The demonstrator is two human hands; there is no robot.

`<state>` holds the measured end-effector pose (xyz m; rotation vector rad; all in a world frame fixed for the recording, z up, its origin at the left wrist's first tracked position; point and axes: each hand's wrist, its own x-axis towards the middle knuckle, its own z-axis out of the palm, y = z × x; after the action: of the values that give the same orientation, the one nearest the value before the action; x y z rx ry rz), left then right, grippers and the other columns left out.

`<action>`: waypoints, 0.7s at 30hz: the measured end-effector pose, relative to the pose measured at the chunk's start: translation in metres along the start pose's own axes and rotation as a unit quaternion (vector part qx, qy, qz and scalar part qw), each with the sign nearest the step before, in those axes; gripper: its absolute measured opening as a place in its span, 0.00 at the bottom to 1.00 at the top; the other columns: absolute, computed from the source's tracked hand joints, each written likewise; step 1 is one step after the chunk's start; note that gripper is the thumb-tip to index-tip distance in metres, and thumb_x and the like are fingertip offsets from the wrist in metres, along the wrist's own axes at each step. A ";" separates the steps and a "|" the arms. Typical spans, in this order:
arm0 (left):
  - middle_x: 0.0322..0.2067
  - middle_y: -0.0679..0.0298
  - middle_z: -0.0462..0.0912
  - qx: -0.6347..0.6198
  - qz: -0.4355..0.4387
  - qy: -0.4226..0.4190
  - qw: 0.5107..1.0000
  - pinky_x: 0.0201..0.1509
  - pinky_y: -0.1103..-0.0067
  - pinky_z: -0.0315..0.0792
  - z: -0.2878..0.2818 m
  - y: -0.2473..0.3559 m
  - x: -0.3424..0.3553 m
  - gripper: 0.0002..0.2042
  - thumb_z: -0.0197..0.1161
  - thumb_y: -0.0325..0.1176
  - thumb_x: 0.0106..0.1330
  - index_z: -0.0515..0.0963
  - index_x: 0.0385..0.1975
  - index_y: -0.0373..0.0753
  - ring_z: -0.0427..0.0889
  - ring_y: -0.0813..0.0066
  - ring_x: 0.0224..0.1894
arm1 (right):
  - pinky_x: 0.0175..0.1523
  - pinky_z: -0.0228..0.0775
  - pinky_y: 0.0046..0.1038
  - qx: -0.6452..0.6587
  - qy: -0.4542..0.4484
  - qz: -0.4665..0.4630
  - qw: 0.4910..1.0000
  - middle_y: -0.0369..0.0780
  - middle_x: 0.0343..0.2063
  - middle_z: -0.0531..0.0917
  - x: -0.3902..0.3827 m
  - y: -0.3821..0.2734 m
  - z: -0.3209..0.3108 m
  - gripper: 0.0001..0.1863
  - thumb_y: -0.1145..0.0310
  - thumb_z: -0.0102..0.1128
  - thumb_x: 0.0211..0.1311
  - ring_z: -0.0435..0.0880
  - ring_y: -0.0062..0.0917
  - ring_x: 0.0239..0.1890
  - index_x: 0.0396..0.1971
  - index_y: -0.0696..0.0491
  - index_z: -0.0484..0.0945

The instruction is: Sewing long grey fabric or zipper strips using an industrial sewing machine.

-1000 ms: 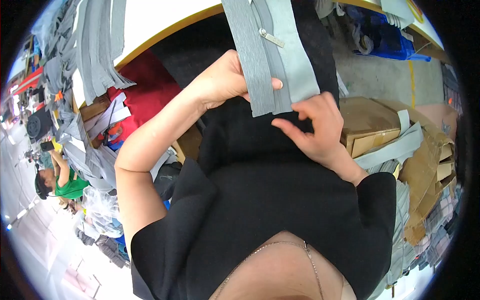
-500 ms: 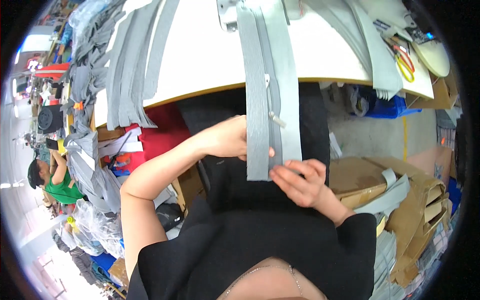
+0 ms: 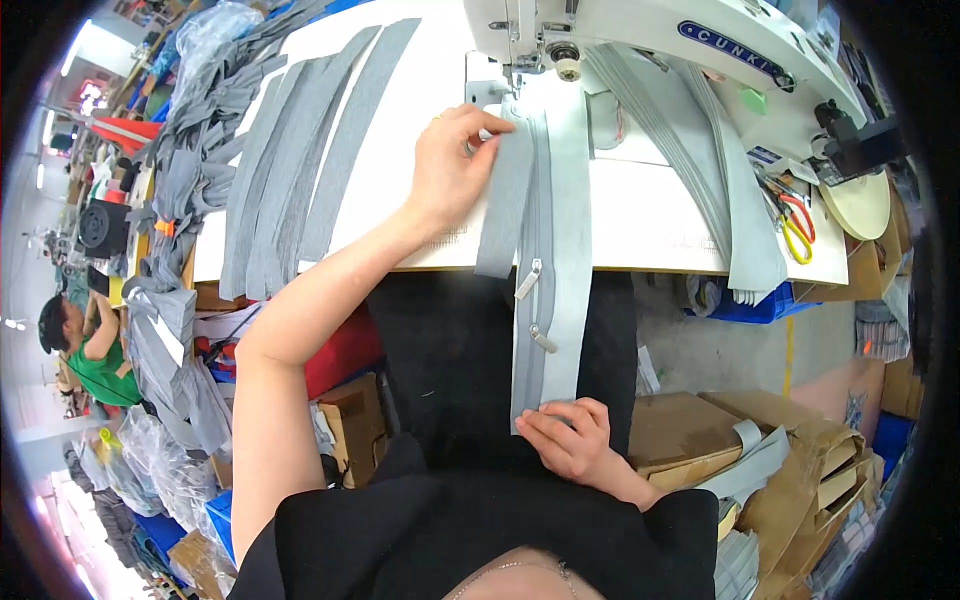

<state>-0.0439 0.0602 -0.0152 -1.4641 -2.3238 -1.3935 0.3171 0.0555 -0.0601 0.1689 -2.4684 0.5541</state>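
A grey zipper (image 3: 533, 379) with two pulls runs toward me from under the needle of a white sewing machine (image 3: 640, 40), over the table's front edge. A pale grey fabric strip (image 3: 572, 200) lies along its right side. On its left is a darker grey fabric strip (image 3: 503, 215), shorter at the near end. My left hand (image 3: 450, 165) pinches the darker strip's upper part, close to the needle. My right hand (image 3: 572, 442) is closed on the near end of the zipper, below the table edge; its fingertips partly cover that end.
Several grey strips (image 3: 290, 170) lie at the left of the white table (image 3: 420, 120). Stacked pale strips (image 3: 690, 150) lie at the right, beside scissors (image 3: 797, 235) with red and yellow handles. Cardboard boxes (image 3: 690, 435) stand at lower right. A person in green (image 3: 103, 365) works at far left.
My left hand has moved up toward the needle with the darker strip. My right hand now holds the zipper's near end lower and closer to me. More of the sewing machine shows.
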 end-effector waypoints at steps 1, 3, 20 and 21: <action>0.37 0.61 0.86 0.002 0.000 0.001 1.000 0.44 0.72 0.77 0.000 -0.002 0.003 0.10 0.68 0.18 0.58 0.88 0.38 0.39 0.84 0.67 0.40 | 0.52 0.67 0.29 0.006 -0.003 0.000 1.000 0.31 0.44 0.88 0.000 0.001 0.002 0.12 0.70 0.69 0.55 0.84 0.22 0.45 0.40 0.50 0.90; 0.35 0.61 0.86 -0.055 0.016 0.035 0.998 0.42 0.73 0.77 0.004 -0.004 0.007 0.10 0.69 0.19 0.57 0.90 0.36 0.40 0.83 0.65 0.37 | 0.52 0.68 0.30 0.012 -0.008 -0.002 1.000 0.31 0.45 0.88 0.000 0.003 0.003 0.12 0.70 0.69 0.55 0.84 0.23 0.45 0.41 0.50 0.90; 0.45 0.68 0.88 0.012 0.007 -0.018 1.000 0.61 0.71 0.68 0.005 0.002 -0.001 0.12 0.71 0.20 0.57 0.91 0.39 0.44 0.80 0.67 0.51 | 0.52 0.70 0.29 0.073 -0.022 0.004 0.997 0.31 0.44 0.88 0.004 0.015 0.015 0.14 0.69 0.73 0.54 0.85 0.23 0.46 0.42 0.48 0.90; 0.46 0.68 0.88 0.042 0.020 -0.024 0.999 0.62 0.71 0.67 0.004 0.002 -0.001 0.13 0.71 0.20 0.58 0.91 0.40 0.44 0.80 0.66 0.52 | 0.52 0.70 0.29 0.073 -0.024 0.004 0.997 0.31 0.44 0.88 0.004 0.015 0.015 0.14 0.69 0.73 0.54 0.85 0.23 0.46 0.42 0.48 0.90</action>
<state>-0.0404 0.0624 -0.0169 -1.5268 -2.3362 -1.2483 0.3020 0.0630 -0.0742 0.2322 -2.4756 0.7422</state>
